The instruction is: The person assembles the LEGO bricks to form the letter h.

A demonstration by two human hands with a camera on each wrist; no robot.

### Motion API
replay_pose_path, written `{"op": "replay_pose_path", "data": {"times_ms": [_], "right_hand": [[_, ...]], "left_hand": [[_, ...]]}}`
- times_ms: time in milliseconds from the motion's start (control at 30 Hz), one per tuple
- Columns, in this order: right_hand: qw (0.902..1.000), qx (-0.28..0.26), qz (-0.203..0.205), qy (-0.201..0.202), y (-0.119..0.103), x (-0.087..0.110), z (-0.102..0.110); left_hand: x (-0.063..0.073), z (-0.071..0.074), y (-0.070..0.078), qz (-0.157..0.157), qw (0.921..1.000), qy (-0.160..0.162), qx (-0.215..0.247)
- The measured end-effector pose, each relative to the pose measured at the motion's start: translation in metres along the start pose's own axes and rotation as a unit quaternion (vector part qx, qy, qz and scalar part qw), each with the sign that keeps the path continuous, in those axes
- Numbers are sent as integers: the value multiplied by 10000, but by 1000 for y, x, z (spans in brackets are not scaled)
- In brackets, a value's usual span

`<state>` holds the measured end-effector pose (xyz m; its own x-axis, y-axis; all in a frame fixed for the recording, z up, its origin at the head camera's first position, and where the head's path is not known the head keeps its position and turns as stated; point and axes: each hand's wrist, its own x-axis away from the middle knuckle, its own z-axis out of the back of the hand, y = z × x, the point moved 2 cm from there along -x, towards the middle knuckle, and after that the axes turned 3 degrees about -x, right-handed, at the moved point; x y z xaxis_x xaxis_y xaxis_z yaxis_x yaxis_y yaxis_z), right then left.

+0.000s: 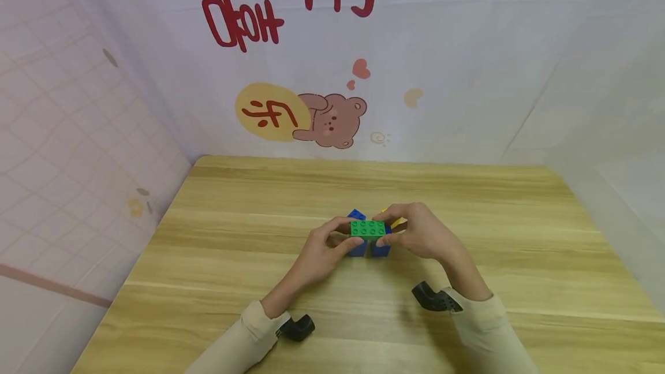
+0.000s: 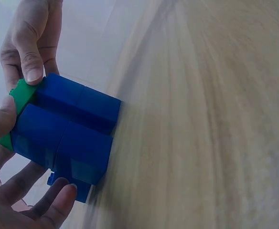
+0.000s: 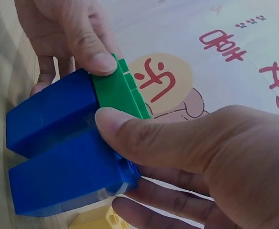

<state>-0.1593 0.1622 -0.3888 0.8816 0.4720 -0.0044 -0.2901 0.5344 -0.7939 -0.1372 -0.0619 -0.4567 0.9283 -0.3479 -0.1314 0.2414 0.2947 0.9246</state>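
Centrally, a little below mid-frame in the head view: a green rectangular plastic brick with two rows of studs (image 1: 368,228), studs up, both hands on it. Left hand (image 1: 319,250) pinches its left end, thumb on the near long side, forefinger curled to the far side. Right hand (image 1: 423,232) pinches the right end in like manner, thumb near side, fingers bent round behind.

Under the green brick, two smooth blue plastic stacks, left one (image 1: 357,249) and right one (image 1: 381,250), standing side by side with a narrow gap between. Left wrist view shows a seam across each. Green brick bridges the two; whether pressed fully home, cannot tell. Right wrist view: some studs bare at the top edge of the right stack.

Just behind, a blue studded piece (image 1: 355,213) shows above the left fingers; a yellow studded plastic brick (image 3: 94,218), at the bottom of the right wrist view, lies beside the right stack, partly hidden.

All on a light wood-grain table (image 1: 234,201). Cream sleeves (image 1: 234,342), a black curved device at each cuff. Upper frame: white cloth backdrop (image 1: 467,45), printed brown bear (image 1: 335,123), red lettering.
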Motion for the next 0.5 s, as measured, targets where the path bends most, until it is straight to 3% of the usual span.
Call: {"op": "replay_pose_path", "data": {"times_ms": [233, 500], "right_hand": [[9998, -75, -173, 27, 0, -1, -3], [9998, -123, -139, 11, 1, 0, -5]], "left_hand": [[-1, -1, 1, 129, 9998, 180, -14], [-1, -4, 0, 23, 9992, 271, 296]]}}
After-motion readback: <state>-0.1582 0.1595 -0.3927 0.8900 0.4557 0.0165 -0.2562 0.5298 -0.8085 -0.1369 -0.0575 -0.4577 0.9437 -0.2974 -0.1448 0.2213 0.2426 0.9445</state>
